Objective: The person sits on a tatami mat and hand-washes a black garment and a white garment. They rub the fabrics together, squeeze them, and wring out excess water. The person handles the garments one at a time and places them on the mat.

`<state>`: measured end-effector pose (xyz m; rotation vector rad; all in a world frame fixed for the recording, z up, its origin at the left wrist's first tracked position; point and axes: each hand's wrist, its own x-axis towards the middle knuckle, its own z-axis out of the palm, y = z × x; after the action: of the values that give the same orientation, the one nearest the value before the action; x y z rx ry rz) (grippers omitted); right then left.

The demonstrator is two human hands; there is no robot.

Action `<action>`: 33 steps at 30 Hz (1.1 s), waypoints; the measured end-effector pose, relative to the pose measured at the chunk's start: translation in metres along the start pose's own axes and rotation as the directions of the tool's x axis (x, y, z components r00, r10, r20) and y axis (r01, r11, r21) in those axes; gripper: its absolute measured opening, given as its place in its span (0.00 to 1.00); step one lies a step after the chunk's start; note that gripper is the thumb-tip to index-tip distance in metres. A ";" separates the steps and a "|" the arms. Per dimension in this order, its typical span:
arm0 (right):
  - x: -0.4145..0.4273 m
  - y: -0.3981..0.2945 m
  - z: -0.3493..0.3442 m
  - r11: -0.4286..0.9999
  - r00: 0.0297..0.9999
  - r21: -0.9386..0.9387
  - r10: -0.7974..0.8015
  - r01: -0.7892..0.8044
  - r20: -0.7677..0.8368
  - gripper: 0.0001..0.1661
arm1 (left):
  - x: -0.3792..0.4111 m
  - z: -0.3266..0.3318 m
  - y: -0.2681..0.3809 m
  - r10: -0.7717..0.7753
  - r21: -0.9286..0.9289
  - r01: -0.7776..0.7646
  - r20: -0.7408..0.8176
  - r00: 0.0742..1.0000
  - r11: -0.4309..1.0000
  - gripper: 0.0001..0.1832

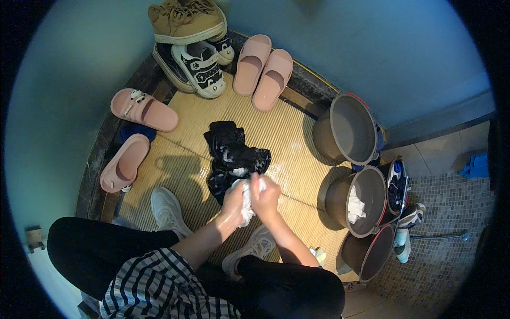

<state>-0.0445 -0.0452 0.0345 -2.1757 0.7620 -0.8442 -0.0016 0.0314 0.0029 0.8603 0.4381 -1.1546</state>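
Observation:
Between my two hands is a wet white cloth, bunched up and partly covered by the fingers. My left hand grips it from one side, its wrist wet with suds. My right hand is closed on the other side of the cloth, thumb upward. Just beyond the hands a crumpled black garment lies on the ribbed yellow floor, with white foam on its folds. Wet foam also marks the floor to the right of the garment.
Several brown buckets line the right side; the middle one holds a white cloth. Pink slides lean at the back wall, beside stacked sneakers. Another pink pair lies left. My white shoes flank the work area.

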 end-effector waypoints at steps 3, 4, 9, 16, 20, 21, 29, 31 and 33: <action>-0.007 -0.033 -0.002 0.947 0.934 0.240 -0.271 0.214 0.234 0.10 | 0.007 -0.024 0.016 0.272 0.091 -0.290 0.166 0.948 0.953 0.14; -0.008 -0.032 -0.004 0.940 0.911 0.187 -0.326 0.285 0.253 0.10 | -0.002 -0.014 0.023 0.509 0.407 -0.555 0.224 0.831 0.726 0.13; 0.015 0.010 -0.020 0.914 0.914 0.034 0.402 -0.404 0.059 0.15 | -0.008 0.020 0.045 0.230 0.006 -0.230 0.009 0.973 0.973 0.13; 0.024 0.025 -0.063 0.892 0.833 0.358 0.037 -0.277 0.552 0.63 | -0.017 0.023 0.057 0.122 0.467 -0.262 0.308 0.943 0.845 0.18; 0.034 -0.007 -0.061 0.746 0.775 0.471 0.096 -0.471 0.624 0.42 | -0.029 0.027 0.068 0.059 0.556 -0.444 0.576 0.815 0.703 0.24; 0.031 0.004 -0.064 0.743 0.781 0.451 0.152 -0.495 0.605 0.35 | -0.029 0.030 0.070 0.030 0.546 -0.481 0.639 0.769 0.686 0.24; 0.016 0.010 -0.095 0.520 0.809 0.759 0.587 -0.393 0.017 0.06 | -0.014 0.009 0.085 -0.048 0.838 -0.530 0.540 0.841 0.131 0.27; 0.009 0.011 -0.094 0.481 0.779 0.804 0.626 -0.350 -0.035 0.06 | -0.014 0.013 0.090 -0.170 0.871 -0.422 0.469 0.866 0.252 0.23; 0.002 0.011 -0.089 0.507 0.765 0.778 0.641 -0.371 -0.053 0.07 | -0.022 0.017 0.093 -0.213 0.805 -0.350 0.493 0.843 0.478 0.21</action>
<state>-0.1118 -0.0867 0.0775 -0.9813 0.9604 -0.9790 0.0739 0.0452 0.0627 1.3533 -0.7911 -1.4825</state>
